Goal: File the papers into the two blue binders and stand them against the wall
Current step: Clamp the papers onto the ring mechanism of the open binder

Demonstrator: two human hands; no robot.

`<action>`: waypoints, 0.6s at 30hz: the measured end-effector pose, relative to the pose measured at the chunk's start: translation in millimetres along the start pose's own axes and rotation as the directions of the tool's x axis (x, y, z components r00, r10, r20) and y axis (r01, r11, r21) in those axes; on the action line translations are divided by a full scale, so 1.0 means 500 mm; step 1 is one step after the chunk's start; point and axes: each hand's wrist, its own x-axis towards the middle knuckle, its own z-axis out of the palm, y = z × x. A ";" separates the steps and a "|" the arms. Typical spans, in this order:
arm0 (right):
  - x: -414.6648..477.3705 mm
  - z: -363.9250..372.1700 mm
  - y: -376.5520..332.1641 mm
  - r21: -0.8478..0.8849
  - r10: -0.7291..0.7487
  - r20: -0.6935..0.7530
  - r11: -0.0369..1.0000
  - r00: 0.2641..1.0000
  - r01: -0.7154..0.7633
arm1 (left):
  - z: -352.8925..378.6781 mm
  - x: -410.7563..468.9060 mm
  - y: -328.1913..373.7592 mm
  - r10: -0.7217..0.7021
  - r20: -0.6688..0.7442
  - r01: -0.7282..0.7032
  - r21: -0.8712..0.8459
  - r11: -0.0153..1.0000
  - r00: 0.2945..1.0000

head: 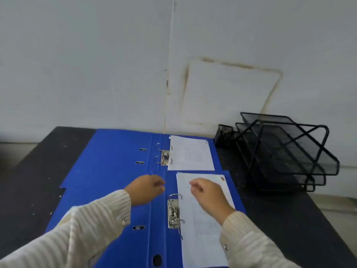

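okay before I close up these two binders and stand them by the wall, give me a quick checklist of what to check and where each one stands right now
1. Papers on the near binder: near papers lie on its right half; seated on the rings: cannot tell.
2. Near binder's ring mechanism closed: cannot tell.
3. Far papers in the far binder: on its right half, not ok if rings stay open; the far rings look open.
4. Both hands free: ok; left hand and right hand hold nothing.
5. Wall space: not ok beside the black mesh tray; binders lie flat there.
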 end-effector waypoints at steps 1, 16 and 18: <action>-0.015 0.012 0.017 -0.018 0.038 0.042 0.999 0.998 -0.037 | 0.020 -0.005 -0.004 -0.034 0.039 0.035 -0.024 0.999 0.999; -0.075 0.148 0.126 -0.179 0.056 0.226 0.984 0.973 -0.015 | 0.217 0.011 -0.055 -0.278 0.171 0.323 -0.382 0.866 0.945; -0.067 0.156 0.128 -0.231 0.053 0.198 0.973 0.979 -0.006 | 0.218 0.011 -0.061 -0.269 0.184 0.320 -0.380 0.868 0.946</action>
